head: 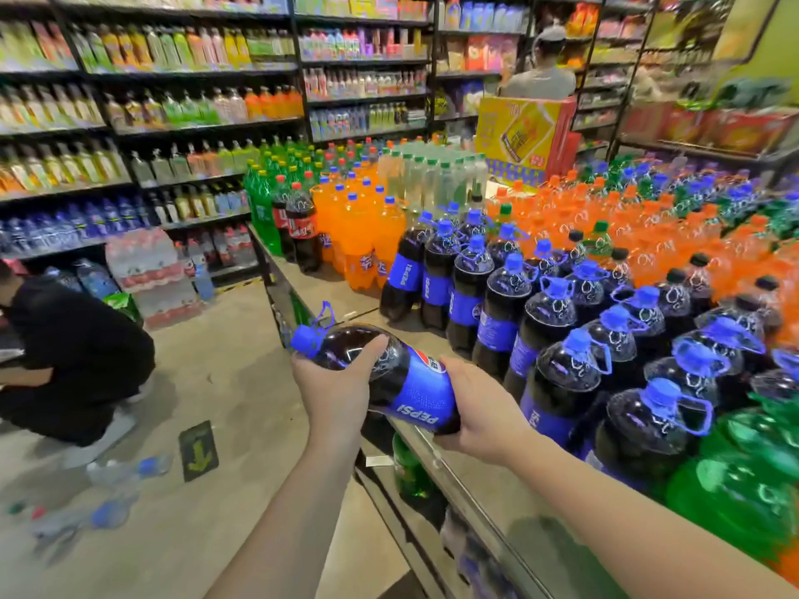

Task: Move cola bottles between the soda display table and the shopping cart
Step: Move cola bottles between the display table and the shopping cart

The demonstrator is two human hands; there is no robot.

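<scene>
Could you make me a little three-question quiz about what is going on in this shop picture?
1. True or false: the cola bottle is held upright.
2. Which hand holds the bottle's neck end: A) left hand B) right hand?
3. Fill in: the cap of the held bottle is coloured ____.

Key: 1 false, it lies tilted on its side above the display table's edge. 2 A; the right hand holds the base end. 3 blue.
</scene>
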